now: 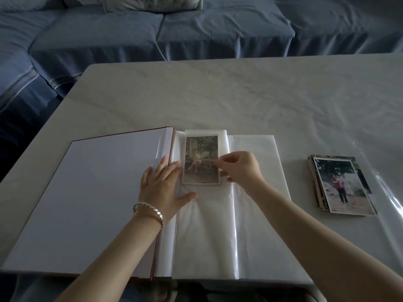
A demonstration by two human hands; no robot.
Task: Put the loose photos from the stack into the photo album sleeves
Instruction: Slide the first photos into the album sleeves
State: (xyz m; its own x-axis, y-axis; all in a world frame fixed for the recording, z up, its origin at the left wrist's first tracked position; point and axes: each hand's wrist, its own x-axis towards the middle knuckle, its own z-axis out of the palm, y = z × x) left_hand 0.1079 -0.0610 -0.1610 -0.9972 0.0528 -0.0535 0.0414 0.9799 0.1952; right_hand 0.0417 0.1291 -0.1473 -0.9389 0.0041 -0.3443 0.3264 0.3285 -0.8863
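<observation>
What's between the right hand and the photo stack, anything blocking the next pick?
Nothing visible. The right hand pinches the photo at its right edge on the sleeve page; the stack lies on the table to its right, with only flat page and table top between.

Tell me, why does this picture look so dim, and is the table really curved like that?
Head view: the light is dim, bluish and soft, with only faint shadows; the wide-angle lens probably bows the edges of the table; glare streaks the clear plastic cover beside the photo stack; the photo that the right hand pinches looks slightly soft.
</observation>
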